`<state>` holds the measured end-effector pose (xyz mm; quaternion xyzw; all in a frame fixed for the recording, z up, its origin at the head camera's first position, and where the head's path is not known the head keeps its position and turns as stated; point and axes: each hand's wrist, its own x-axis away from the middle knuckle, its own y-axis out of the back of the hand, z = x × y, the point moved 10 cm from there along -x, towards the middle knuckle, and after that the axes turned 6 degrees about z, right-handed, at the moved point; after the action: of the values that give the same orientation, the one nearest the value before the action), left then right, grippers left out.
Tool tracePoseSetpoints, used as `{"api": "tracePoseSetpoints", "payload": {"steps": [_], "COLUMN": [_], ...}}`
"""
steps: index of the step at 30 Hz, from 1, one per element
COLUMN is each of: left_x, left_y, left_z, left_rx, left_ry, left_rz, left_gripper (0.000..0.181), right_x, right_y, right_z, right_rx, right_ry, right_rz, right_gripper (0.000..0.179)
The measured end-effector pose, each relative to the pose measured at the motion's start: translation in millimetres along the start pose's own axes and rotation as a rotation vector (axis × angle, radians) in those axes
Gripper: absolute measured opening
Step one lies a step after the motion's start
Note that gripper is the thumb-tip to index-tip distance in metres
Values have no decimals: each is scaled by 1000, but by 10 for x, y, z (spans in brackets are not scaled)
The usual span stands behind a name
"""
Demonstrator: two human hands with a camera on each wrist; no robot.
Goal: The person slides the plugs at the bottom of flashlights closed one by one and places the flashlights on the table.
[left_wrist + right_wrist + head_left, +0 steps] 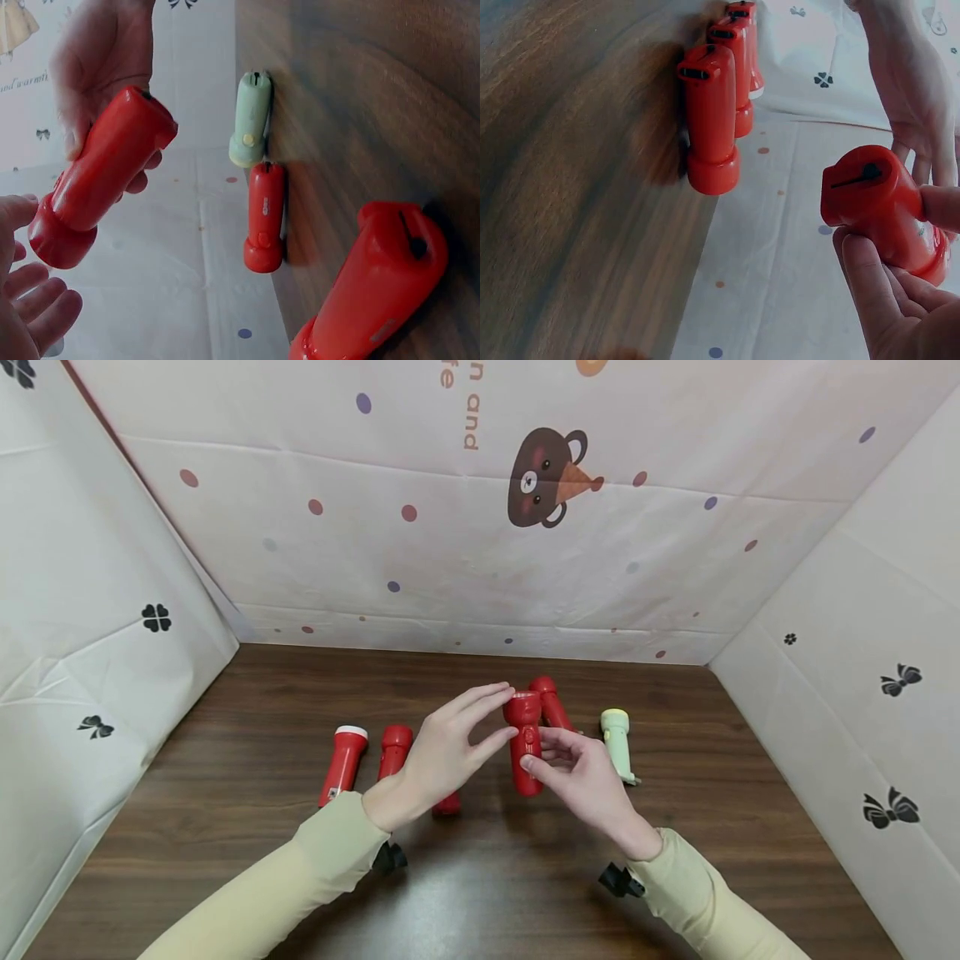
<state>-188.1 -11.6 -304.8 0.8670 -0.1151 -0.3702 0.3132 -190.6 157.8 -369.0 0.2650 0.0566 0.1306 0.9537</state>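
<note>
My right hand (588,777) grips a red flashlight (526,752) around its body, thumb on the near side, holding it above the table with its wide head up. In the left wrist view the flashlight (105,169) is tilted, its tail with a dark slot turned away from the left hand. My left hand (450,739) is beside the flashlight's head, fingers fairly straight and spread. Its fingertips are at the rim; whether they touch it I cannot tell. Behind the held flashlight lies another red flashlight (553,703). A pale green flashlight (617,743) lies right of it.
Left on the brown wooden table (495,893) lie a red flashlight with a white rim (345,764) and a red one (394,750). Another red flashlight (447,805) is mostly hidden under my left hand. Printed white sheets (450,560) hang around the table's back and sides.
</note>
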Motion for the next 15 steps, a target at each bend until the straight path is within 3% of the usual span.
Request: {"api": "tracePoseSetpoints", "payload": {"steps": [15], "left_x": [-114], "left_y": [-34], "left_z": [97], "left_rx": [-45], "left_ry": [4], "left_rz": [92], "left_gripper": [46], "right_x": [-34], "right_y": [-46], "right_z": [60], "right_rx": [103], "right_ry": [-20], "right_rz": [-14], "right_gripper": [43]}}
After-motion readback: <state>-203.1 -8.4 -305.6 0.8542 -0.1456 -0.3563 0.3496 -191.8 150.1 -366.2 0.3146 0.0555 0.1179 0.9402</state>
